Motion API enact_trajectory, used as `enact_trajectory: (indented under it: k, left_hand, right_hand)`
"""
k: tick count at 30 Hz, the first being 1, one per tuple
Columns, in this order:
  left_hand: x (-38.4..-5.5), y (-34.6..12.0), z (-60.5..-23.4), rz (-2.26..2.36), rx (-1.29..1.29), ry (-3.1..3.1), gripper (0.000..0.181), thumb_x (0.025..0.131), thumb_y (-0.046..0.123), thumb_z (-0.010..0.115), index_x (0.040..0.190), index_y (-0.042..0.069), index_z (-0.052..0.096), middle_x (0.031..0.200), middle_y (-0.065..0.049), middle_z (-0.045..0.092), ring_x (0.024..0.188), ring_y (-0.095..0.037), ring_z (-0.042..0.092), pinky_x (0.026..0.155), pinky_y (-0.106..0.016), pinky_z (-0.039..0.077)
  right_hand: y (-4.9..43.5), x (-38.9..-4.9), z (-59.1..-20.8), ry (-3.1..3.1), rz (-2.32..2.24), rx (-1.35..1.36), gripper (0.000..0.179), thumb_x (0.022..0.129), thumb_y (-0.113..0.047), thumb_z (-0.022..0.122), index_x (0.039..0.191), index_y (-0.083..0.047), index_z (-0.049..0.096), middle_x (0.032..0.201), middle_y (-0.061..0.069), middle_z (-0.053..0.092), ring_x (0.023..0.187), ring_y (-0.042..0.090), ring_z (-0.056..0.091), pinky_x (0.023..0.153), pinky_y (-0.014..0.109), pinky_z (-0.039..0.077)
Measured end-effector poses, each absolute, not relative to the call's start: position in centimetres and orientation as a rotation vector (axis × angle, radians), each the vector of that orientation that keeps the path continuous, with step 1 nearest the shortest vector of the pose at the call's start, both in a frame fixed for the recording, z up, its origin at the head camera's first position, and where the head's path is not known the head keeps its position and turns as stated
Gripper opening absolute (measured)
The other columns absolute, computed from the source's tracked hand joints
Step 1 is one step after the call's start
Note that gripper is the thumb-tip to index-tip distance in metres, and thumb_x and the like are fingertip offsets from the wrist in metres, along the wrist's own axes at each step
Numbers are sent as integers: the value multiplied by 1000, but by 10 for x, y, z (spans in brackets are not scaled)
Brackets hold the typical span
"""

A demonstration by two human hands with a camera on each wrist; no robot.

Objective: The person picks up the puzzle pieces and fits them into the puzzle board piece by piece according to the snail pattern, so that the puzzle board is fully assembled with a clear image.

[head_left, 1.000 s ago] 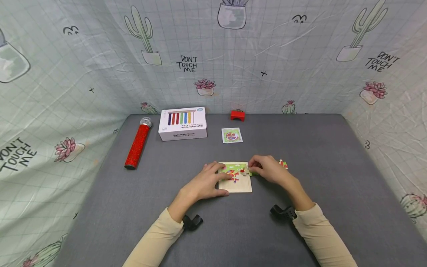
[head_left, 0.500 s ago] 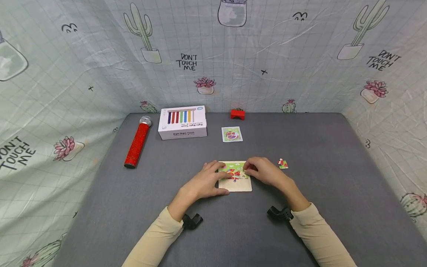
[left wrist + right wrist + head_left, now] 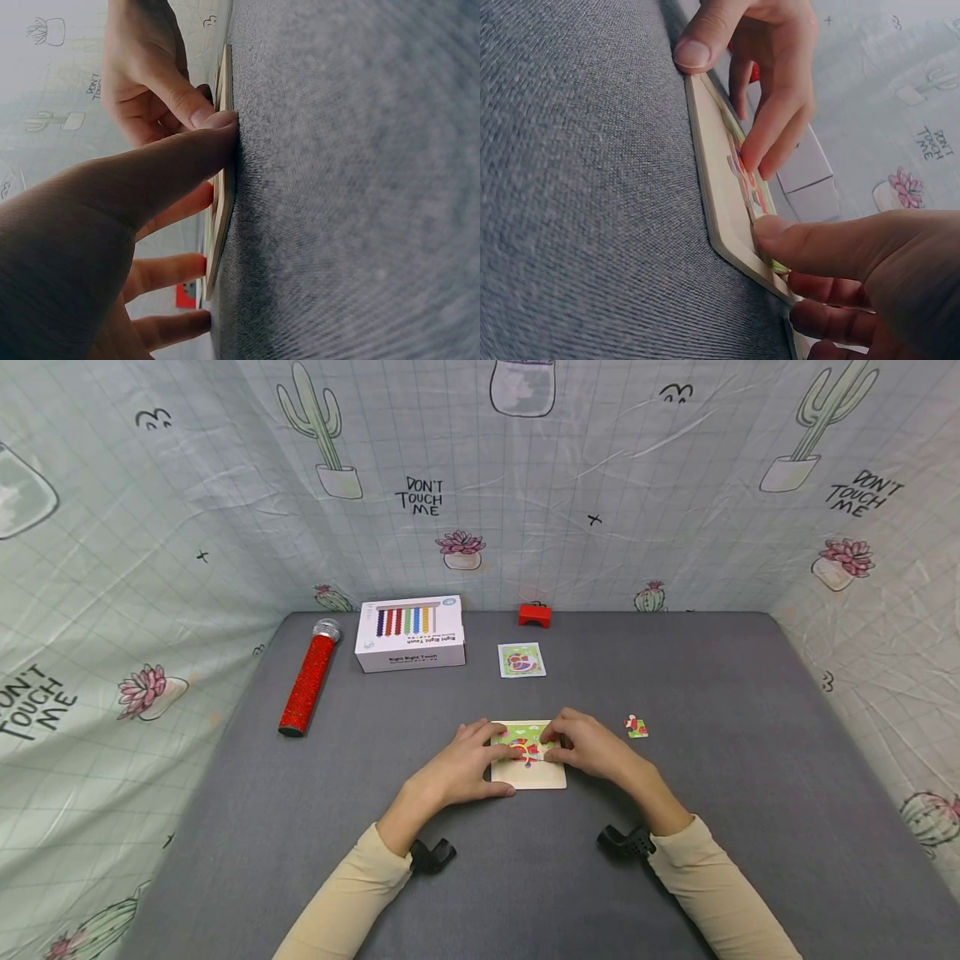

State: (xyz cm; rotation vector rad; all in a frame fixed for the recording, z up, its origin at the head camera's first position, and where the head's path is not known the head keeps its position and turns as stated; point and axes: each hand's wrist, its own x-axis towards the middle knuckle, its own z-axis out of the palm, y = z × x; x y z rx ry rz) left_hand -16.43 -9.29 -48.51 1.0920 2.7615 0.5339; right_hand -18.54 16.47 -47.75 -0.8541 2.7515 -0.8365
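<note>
A wooden puzzle board [image 3: 532,777] lies on the grey table, its near part bare wood and its far part covered with green and red puzzle pieces. My left hand [image 3: 467,767] rests on its left side, fingers spread and straight over the picture, thumb at the near edge. On the right, my right hand [image 3: 591,747] has its thumb and bent fingers on a puzzle piece at the board's right side; the fingers hide most of that piece. In the right wrist view, the right thumb [image 3: 774,229] presses down on the pieces. One loose puzzle piece [image 3: 637,727] lies right of the board.
Behind the board lie a square picture card [image 3: 522,660] and a red arch block [image 3: 535,615]. A white box [image 3: 410,635] and a red glittery microphone [image 3: 309,681] stand at the back left. A printed curtain [image 3: 525,485] borders the table.
My right hand has moved left onto the board with the puzzle piece, uncovering the loose piece. Its thumb and index finger have spread apart. The left hand stays in place.
</note>
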Motion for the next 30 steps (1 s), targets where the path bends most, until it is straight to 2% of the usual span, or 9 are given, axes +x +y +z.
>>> enact_trajectory:
  k: [10, 30]
  left_hand:
    - [-163, -93, -483, 517, 1092, 2769, 54, 85, 47, 77, 134, 26, 65, 145, -12, 50, 139, -33, 43, 117, -60, 31]
    - [-163, -93, -483, 519, 1078, 2756, 55, 86, 47, 76, 134, 25, 65, 146, -13, 49, 139, -34, 42, 116, -63, 31]
  right_hand:
    - [161, -182, -473, 2724, -806, -790, 22, 89, -23, 77, 108, -14, 73, 97, 1, 59, 75, 10, 50, 63, 23, 41]
    - [161, -182, -477, 2736, -836, -826, 16, 89, -20, 77, 104, -14, 74, 97, 0, 62, 80, 9, 53, 69, 25, 45]
